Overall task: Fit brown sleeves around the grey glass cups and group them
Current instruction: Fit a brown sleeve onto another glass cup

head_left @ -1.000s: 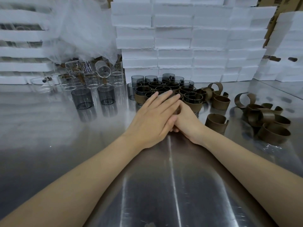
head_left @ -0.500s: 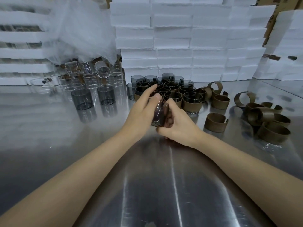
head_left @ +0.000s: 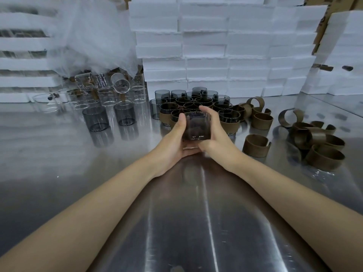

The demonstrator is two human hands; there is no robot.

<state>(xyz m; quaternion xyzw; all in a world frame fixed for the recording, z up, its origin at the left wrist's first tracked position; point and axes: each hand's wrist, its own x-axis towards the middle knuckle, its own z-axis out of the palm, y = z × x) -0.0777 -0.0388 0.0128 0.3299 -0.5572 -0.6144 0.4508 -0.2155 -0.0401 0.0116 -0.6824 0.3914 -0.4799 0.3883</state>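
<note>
A grey glass cup is held between both hands just above the steel table, in front of the group. My left hand grips its left side and cradles its base; my right hand wraps its right side. Through the glass a brown sleeve seems to sit around the cup, but blur hides the detail. Behind stands the group of sleeved grey cups. Two bare grey cups stand to the left. Loose brown sleeves lie at the right.
Clear glass cups are piled at the back left under a white mesh bag. White foam boxes are stacked along the back and right. The steel table stretches toward me beneath my forearms.
My hands lay flat and overlapped on the table a second ago. They have since lifted the grey cup and turned it, and now hold it between both palms.
</note>
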